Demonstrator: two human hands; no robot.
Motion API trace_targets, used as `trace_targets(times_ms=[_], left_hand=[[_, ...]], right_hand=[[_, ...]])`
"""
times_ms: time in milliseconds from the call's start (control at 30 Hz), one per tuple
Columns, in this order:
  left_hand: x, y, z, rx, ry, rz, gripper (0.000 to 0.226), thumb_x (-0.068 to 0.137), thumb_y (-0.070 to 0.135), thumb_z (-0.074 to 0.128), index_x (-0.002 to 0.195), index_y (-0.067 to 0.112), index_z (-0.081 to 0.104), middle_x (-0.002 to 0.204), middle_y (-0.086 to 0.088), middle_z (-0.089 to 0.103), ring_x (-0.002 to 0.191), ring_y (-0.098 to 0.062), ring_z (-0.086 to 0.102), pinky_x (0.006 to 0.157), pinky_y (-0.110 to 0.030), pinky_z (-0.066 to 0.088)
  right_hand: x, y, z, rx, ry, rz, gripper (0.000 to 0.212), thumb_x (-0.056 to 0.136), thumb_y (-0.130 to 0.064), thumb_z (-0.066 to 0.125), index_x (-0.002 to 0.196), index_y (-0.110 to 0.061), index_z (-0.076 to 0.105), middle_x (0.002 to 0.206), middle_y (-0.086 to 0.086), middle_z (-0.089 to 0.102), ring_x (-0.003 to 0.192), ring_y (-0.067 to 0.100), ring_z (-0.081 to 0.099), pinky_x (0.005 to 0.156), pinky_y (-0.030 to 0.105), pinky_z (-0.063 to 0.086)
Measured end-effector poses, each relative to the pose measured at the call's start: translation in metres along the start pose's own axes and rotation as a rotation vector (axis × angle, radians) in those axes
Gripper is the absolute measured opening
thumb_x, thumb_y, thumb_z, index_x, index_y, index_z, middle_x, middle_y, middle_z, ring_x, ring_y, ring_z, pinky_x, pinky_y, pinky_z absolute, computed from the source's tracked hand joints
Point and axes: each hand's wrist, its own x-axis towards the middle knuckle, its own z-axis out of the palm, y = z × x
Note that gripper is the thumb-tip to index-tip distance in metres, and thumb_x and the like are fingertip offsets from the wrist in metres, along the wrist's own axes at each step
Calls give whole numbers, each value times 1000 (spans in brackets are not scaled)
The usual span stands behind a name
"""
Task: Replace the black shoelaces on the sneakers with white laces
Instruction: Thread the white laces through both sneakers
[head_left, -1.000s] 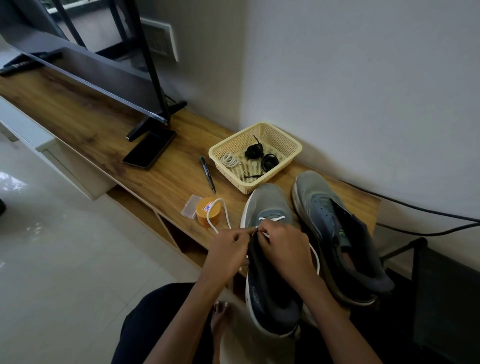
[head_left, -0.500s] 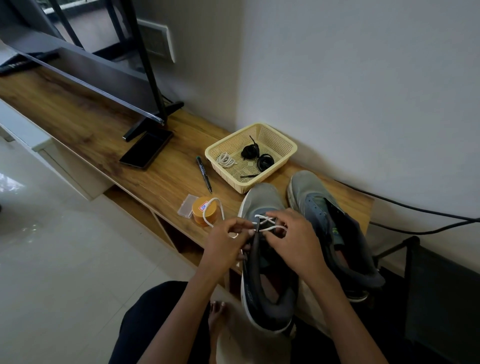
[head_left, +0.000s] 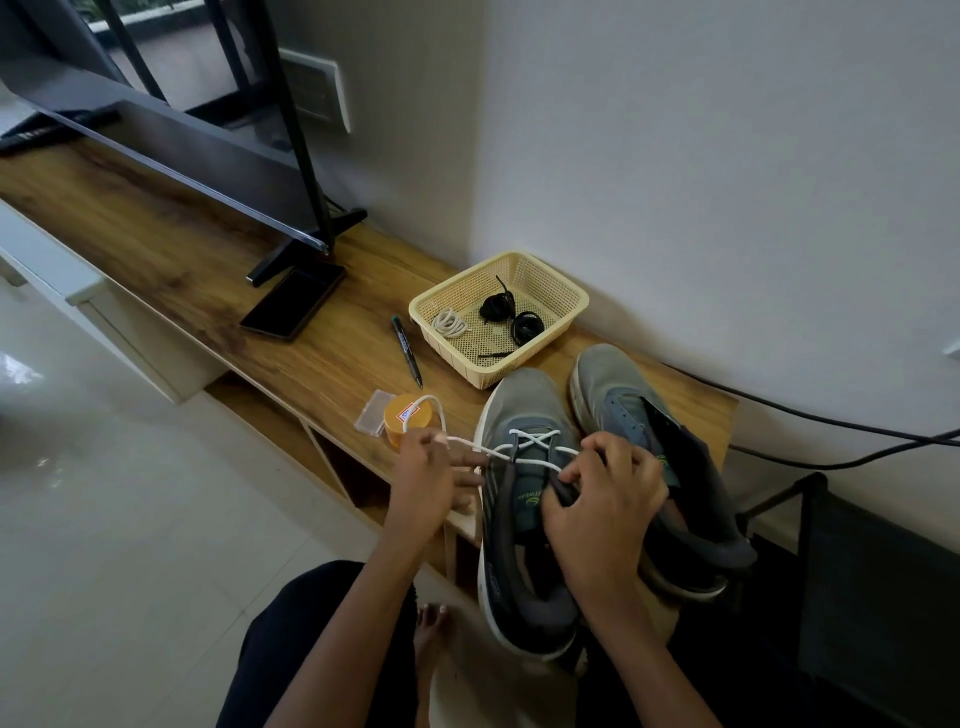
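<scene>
- The left hand (head_left: 431, 483) pinches a free run of the white lace (head_left: 535, 441) between thumb and fingertips, just off the left side of the left sneaker (head_left: 519, 545). The lace runs taut from that pinch to the eyelets.
- The right hand (head_left: 608, 504) is curled tight on the right eyelet row of the same shoe. Whether the other lace end sits in that pinch along with the flap, I cannot tell.
- The left sneaker lies on the wooden shelf (head_left: 208, 270), toe pointing away and heel hanging over the near edge toward the person. Its long axis runs straight out between the two hands, one on each side.
- Only the eyelets nearest the toe carry lace, with a single cross showing, so this shoe looks barely begun.
- The empty eyelets lie back along that axis, toward the heel. The left hand holds the slack that must be fed, while the right hand sits nearer the right-hand row, so the pass most likely goes across the tongue.
- The right sneaker (head_left: 649, 415) stands just beside it, unlaced, its tongue thrown open.
- Beyond the toes a yellow basket (head_left: 582, 299) holds the black laces (head_left: 511, 317) and a coiled spare white lace (head_left: 451, 323).
- The slack beyond the left hand's pinch loops over an orange tub (head_left: 402, 423), with a pen (head_left: 407, 351) and a phone (head_left: 293, 304) farther off.
</scene>
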Motion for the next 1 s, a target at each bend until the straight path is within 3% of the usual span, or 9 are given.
trace_targets(times_ms=[133,267,333,400,600,733,833,933,1000], left_hand=[[0,0,-10,-7,270,73,12,99,16,42,110,19,43,101,-7,60,77,-15,60,62,-31,49],[1,-4,-6,529,294,593,13,87,19,62,100,21,64,117,-2,56,113,-19,50,95,-19,28],[6,-12,-2,793,214,730,14,81,21,69,94,27,71,125,0,55,126,-23,40,103,-35,20],[10,-17,1,917,120,735,15,78,27,73,91,35,73,134,4,51,133,-26,31,106,-52,19],[17,-18,3,962,72,721,1,83,31,66,83,31,67,138,6,47,138,-23,27,107,-59,18],[28,-12,-16,921,352,525,17,91,25,46,95,22,62,129,1,50,125,-18,40,107,-51,27],[28,-8,-33,698,499,408,12,92,23,50,101,22,58,129,-5,47,128,-23,30,103,-54,31],[19,-4,-26,778,398,508,30,86,20,62,115,23,59,138,-3,44,136,-26,24,110,-55,21],[15,-5,-16,844,219,669,30,78,18,70,107,25,66,141,-1,43,139,-28,21,111,-50,12]], right_hand=[[0,-1,3,7,3,-6,32,52,-9,84,65,-15,55,100,3,60,102,23,40,86,44,34],[1,-1,4,10,8,-20,31,51,-9,84,64,-13,57,102,3,61,103,24,39,86,45,34],[1,-1,4,3,20,-32,30,51,-9,85,64,-13,57,103,4,62,104,24,39,85,47,35],[2,-1,4,-3,34,-38,30,51,-9,84,63,-13,58,103,3,62,105,25,39,86,46,33],[3,0,6,-31,67,-51,29,50,-11,83,62,-15,57,104,2,63,107,25,39,90,44,25],[3,1,7,-22,81,-48,28,51,-10,81,62,-15,56,103,2,63,108,26,41,92,45,25],[2,2,8,-22,84,-52,28,51,-11,81,62,-16,55,104,1,63,108,25,41,92,45,25],[3,2,8,-9,85,-54,28,51,-9,80,61,-15,55,104,1,63,109,26,41,92,47,26],[3,2,8,1,86,-55,27,52,-8,79,61,-15,55,104,1,63,109,26,40,92,48,27]])
